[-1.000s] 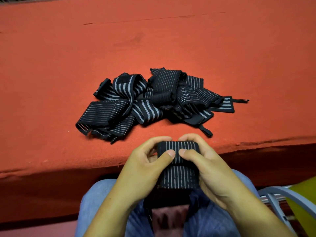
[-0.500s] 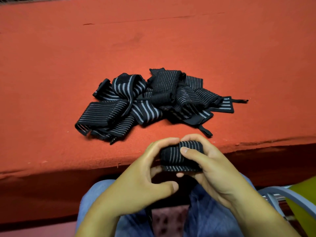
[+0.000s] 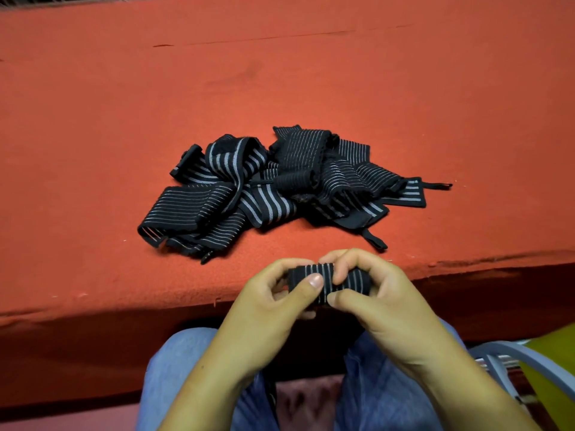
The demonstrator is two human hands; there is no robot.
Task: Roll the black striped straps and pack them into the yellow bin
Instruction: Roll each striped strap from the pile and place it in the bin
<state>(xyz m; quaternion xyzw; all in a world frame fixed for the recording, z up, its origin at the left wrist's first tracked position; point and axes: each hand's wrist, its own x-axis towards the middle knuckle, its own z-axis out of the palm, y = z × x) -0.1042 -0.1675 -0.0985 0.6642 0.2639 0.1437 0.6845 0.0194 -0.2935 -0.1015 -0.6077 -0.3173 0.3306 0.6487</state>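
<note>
Over the lap, just short of the counter's near edge, one rolled strap (image 3: 326, 279) is held crosswise between both hands, clear of the counter (image 3: 124, 119). It appears wound to or near its end. Whether the tail is fastened cannot be told, as fingers cover it.

Left grip (image 3: 273, 303): fingers curled over the far side of the roll, thumb pressed flat on its near face. Right grip (image 3: 382, 303): fingers curled over the top of the roll's right half, thumb under the near edge. Both are closed on the roll; neither is free.

Beyond the hands, a tangled pile of straps (image 3: 280, 188) lies on the counter, largely unrolled. It is well apart from the yellow bin (image 3: 557, 368), of which only a corner shows at lower right, beside a grey chair frame (image 3: 504, 353). Bin contents are not visible.

Judgement: the task is far from complete. This roll awaits packing and the whole pile awaits rolling.
</note>
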